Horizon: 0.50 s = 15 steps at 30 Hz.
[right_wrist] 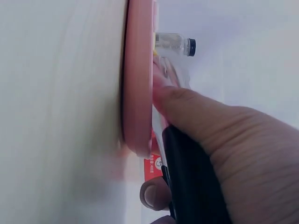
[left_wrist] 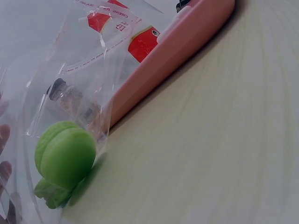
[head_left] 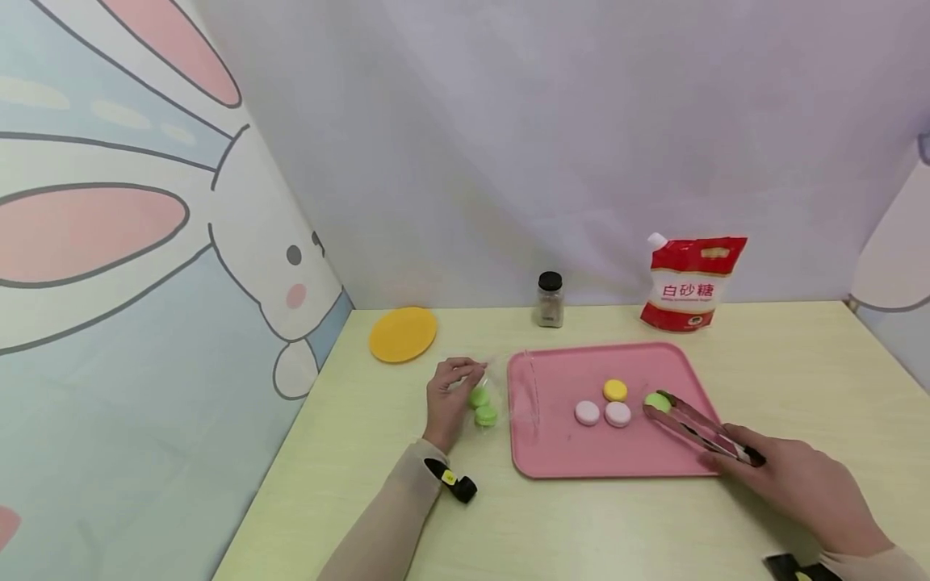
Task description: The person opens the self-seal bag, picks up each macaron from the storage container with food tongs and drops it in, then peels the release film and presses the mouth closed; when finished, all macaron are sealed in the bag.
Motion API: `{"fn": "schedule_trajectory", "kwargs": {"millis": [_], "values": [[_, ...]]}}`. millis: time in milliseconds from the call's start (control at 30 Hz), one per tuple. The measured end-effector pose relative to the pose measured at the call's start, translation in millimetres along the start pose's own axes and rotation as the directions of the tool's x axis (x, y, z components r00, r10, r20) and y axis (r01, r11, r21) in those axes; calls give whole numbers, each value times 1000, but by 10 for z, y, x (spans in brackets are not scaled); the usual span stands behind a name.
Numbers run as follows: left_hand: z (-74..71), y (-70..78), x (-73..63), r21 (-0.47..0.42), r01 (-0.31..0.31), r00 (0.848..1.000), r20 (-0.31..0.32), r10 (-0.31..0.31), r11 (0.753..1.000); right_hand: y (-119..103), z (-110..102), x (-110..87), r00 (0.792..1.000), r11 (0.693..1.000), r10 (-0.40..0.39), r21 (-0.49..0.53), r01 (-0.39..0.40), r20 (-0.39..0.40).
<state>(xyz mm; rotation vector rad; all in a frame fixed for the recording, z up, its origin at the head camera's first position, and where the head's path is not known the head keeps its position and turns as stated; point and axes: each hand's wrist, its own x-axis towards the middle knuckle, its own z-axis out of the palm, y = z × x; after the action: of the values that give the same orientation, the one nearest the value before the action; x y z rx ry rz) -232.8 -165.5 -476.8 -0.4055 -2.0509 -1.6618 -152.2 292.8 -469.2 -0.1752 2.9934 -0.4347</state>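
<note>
My left hand [head_left: 452,395] pinches a clear zip bag [left_wrist: 100,60] left of the pink tray. Two green macarons [head_left: 484,415] lie low inside the bag, close to the tabletop. With my right hand [head_left: 802,476] I grip metal tongs [head_left: 708,432] with a black handle [right_wrist: 189,177] over the tray's right edge. The tong tips are around a green macaron [head_left: 657,402] on the tray; whether they squeeze it I cannot tell. Also on the pink tray [head_left: 552,460] are a yellow macaron [head_left: 614,390] and two pale pink macarons [head_left: 602,414].
A yellow round plate [head_left: 403,334] lies at the back left. Behind the tray stand a small jar with a black lid [head_left: 550,300] and a red and white spouted pouch [head_left: 690,284]. A wall rises along the table's back edge, another at the left.
</note>
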Motion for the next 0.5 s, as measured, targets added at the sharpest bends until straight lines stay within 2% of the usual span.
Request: {"fn": "schedule_trajectory", "kwargs": {"millis": [500], "values": [[14, 0, 4, 11, 1, 1000, -14, -1, 1000, 33, 12, 15, 1000, 1000, -2, 3, 2, -13]]}}
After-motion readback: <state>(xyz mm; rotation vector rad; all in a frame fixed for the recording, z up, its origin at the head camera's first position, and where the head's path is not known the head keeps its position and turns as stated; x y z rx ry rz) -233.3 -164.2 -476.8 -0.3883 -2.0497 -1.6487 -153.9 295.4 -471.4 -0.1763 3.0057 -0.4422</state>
